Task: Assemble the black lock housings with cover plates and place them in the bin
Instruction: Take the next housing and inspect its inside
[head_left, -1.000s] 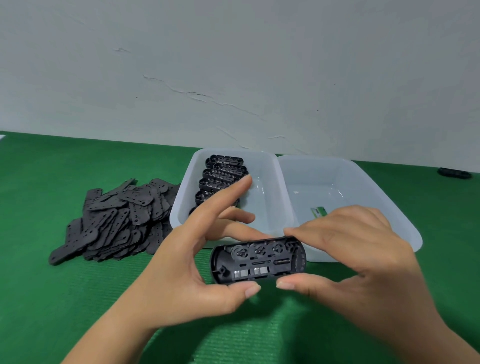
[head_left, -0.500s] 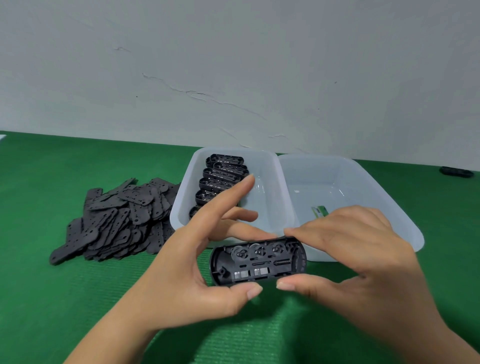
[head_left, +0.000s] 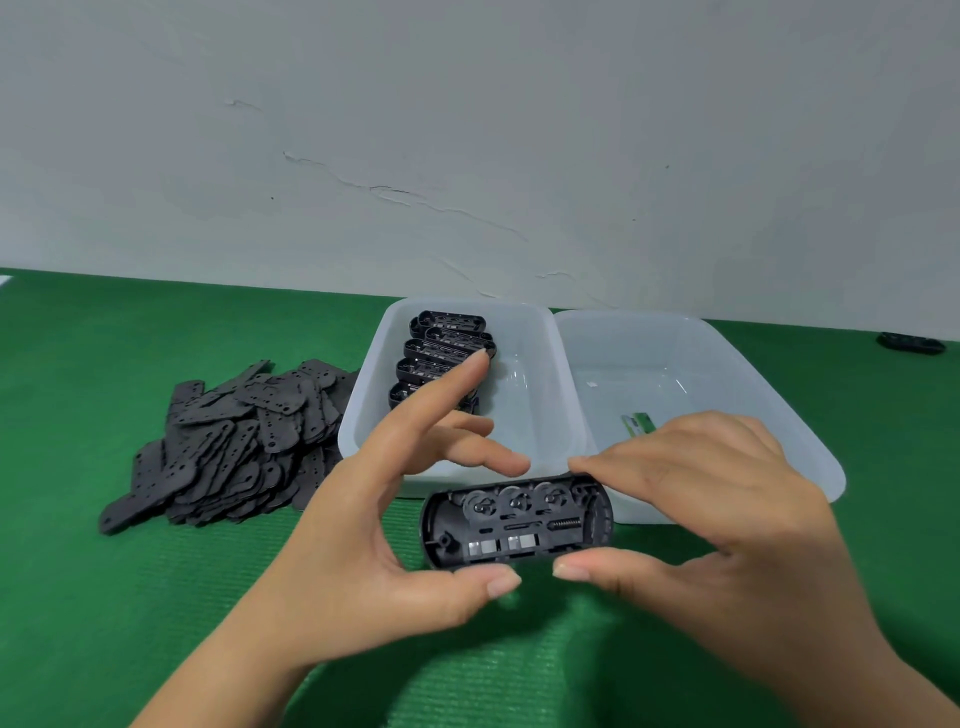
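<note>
Both hands hold 1 black lock housing (head_left: 517, 525) just in front of the left bin (head_left: 363, 415), above the green table (head_left: 104, 597). The left hand (head_left: 374, 545) pinches its near edge with the thumb and its far edge with 2 fingers (head_left: 498, 460), while the index finger points straight out over the left bin. The right hand (head_left: 717, 519) pinches the housing's right end between thumb and curled fingers. The housing's open side faces up, showing 3 round wheels, a small spring and pale blocks; it carries no cover plate. Inside the left bin lies a row of more housings (head_left: 447, 348). Left of that bin sits a heap of cover plates (head_left: 234, 441). Touching its right side is the right bin (head_left: 769, 415), holding a small green-and-white label (head_left: 638, 423).
</note>
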